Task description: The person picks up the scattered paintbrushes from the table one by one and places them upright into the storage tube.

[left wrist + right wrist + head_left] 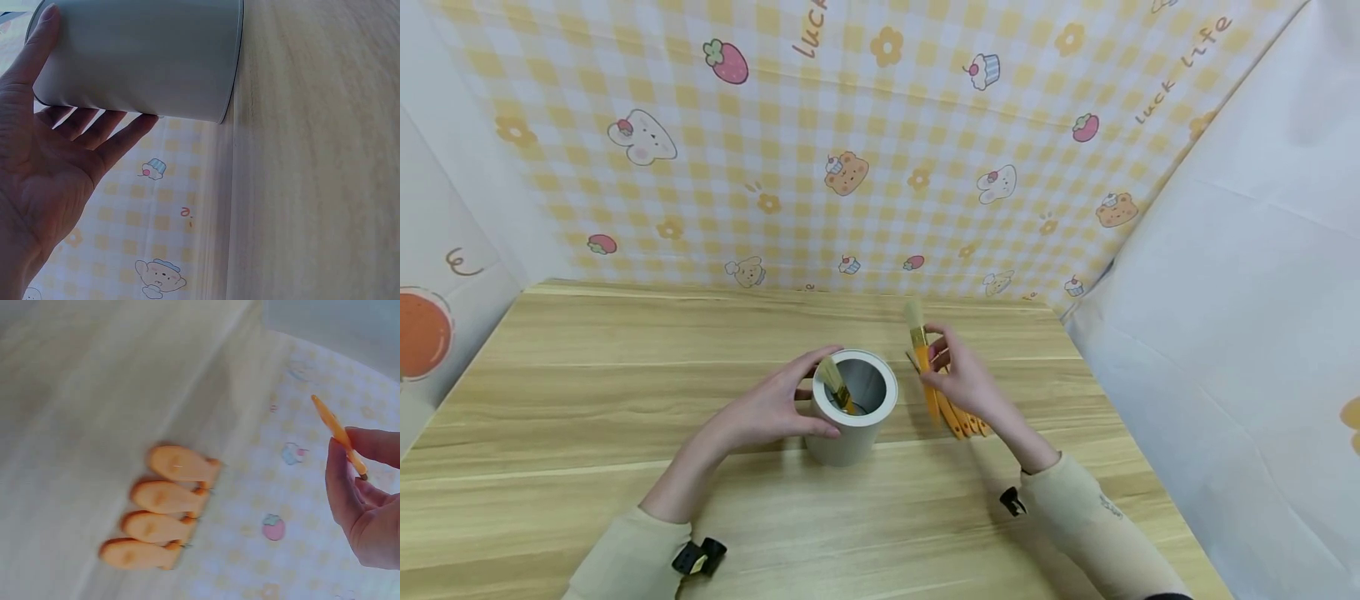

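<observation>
A light grey cylindrical canister [842, 442] stands upright on the wooden table, its white rim facing up. My left hand [771, 407] holds it from the left, thumb on the near side and fingers round the far side; the left wrist view shows the hand [56, 150] against the canister wall [144, 56]. Inside leans a paintbrush [832, 375] with pale bristles, its lower part partly hidden. Right of the canister, my right hand [958, 375] pinches another paintbrush [921, 342] by its orange handle, bristles up. In the right wrist view its handle [337, 432] appears edge-on between thumb and fingers.
Several more paintbrushes lie side by side under my right hand, their orange handles [966, 422] pointing toward me. A yellow checked cloth [790, 217] hangs behind the wooden table [625, 358]. White sheets [1240, 333] rise at both sides.
</observation>
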`<state>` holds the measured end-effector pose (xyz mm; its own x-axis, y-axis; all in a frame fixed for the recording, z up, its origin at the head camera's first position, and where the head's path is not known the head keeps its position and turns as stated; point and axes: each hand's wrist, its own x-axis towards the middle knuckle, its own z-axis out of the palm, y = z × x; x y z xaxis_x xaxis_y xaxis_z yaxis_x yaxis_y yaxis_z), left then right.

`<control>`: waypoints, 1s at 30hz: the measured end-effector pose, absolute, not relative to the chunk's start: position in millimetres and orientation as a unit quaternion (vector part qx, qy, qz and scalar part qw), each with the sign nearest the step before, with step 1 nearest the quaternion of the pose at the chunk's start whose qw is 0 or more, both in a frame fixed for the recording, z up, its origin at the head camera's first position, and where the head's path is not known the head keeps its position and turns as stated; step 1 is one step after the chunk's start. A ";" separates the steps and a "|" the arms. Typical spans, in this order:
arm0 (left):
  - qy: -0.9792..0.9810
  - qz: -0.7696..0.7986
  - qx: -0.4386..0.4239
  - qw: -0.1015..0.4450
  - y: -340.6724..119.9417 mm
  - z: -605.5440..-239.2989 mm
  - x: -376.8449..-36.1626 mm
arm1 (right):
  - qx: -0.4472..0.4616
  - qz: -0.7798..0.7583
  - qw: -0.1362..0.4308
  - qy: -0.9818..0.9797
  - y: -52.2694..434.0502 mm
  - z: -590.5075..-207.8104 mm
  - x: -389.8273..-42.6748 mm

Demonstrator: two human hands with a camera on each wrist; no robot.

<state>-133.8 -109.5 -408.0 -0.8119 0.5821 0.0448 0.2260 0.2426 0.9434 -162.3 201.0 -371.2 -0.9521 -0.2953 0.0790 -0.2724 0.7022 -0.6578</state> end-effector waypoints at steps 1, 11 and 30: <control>0.772 0.557 0.261 0.160 -109.6 -408.1 -133.6 | -0.156 -0.363 0.008 0.919 200.5 -367.5 -161.7; 0.770 0.561 0.258 0.162 -112.5 -409.7 -133.1 | -0.123 -0.500 -0.074 0.854 186.7 -335.0 -153.2; 0.771 0.556 0.267 0.159 -110.6 -407.1 -133.4 | -0.171 -0.606 -0.127 0.766 146.9 -321.2 -143.4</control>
